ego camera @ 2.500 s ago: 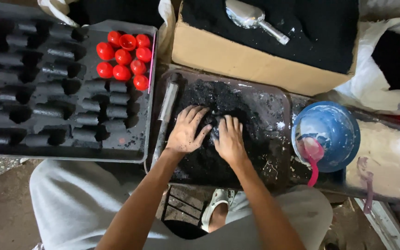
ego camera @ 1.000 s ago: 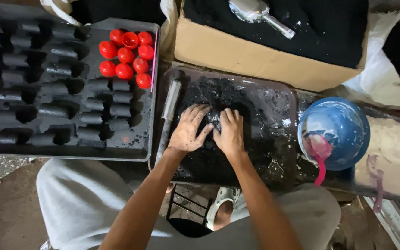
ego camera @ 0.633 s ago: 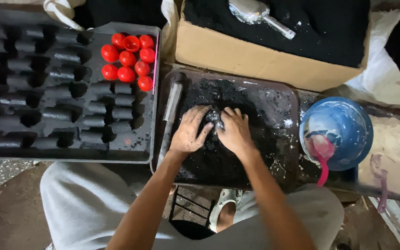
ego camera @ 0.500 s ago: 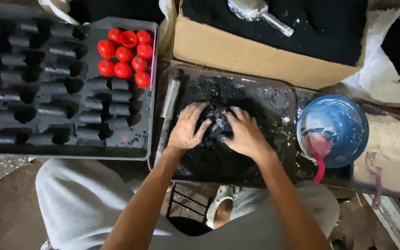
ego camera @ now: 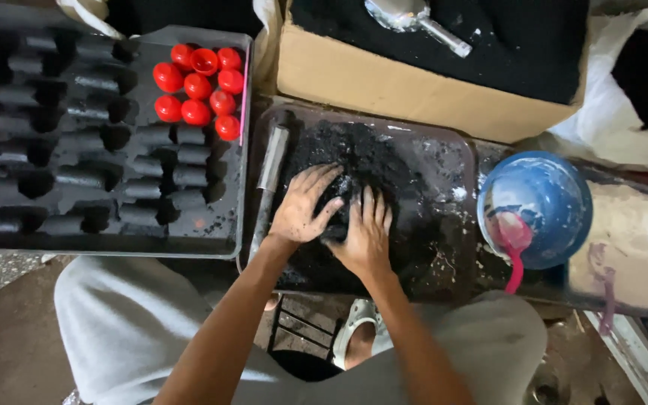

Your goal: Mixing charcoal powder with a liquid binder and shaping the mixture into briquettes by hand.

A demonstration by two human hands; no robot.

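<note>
Behind the work sits a brown cardboard box (ego camera: 384, 82) filled with black powder, a metal scoop (ego camera: 414, 22) lying on top. To its right slumps a white sack (ego camera: 609, 135), open on more black stuff. At the right a blue bowl (ego camera: 545, 199) smeared white holds a pink spoon (ego camera: 513, 244). To the left a black moulded tray (ego camera: 114, 142) carries dark cylinders and a cluster of red caps (ego camera: 200, 90).

Both hands press flat into the dark mix (ego camera: 369, 165) heaped in the dark tray (ego camera: 451, 157) before the person's knees. The left hand (ego camera: 303, 206) lies with fingers spread and loose, grasping nothing; the right hand (ego camera: 365, 232) does likewise, just beside it. A grey metal tube (ego camera: 271, 161) rests along the tray's left edge.

Half a second ago the right hand reached further right; it has drawn back towards the left one.
</note>
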